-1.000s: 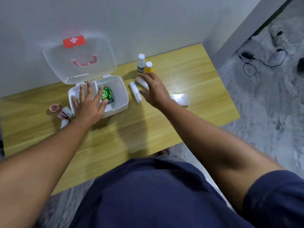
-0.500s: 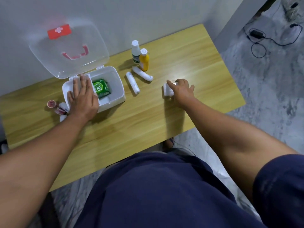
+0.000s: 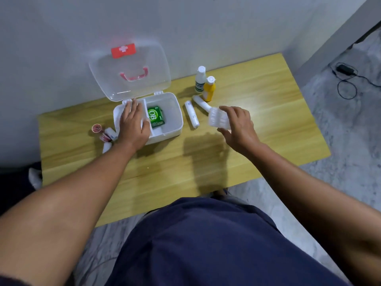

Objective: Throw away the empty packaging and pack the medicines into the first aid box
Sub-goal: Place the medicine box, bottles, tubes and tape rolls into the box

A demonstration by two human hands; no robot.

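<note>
The white first aid box (image 3: 175,112) stands open on the wooden table (image 3: 165,168), its clear lid (image 3: 132,73) leaning against the wall. A green packet (image 3: 156,116) lies inside. My left hand (image 3: 133,124) rests flat on the box's left part. My right hand (image 3: 237,126) holds a clear blister pack (image 3: 218,120) above the table, right of the box. Two white rolls (image 3: 191,114) (image 3: 202,103) lie between the box and two bottles, one white (image 3: 200,79) and one yellow (image 3: 209,88).
Small red-and-white rolls and tubes (image 3: 105,133) lie left of the box. The wall runs close behind the table. A cable and charger (image 3: 346,79) lie on the grey floor at the right. My dark blue clothing fills the bottom of the view.
My right hand went right to the blister pack, closed on it, and has lifted it off the table back toward the box. My left hand stayed on the box.
</note>
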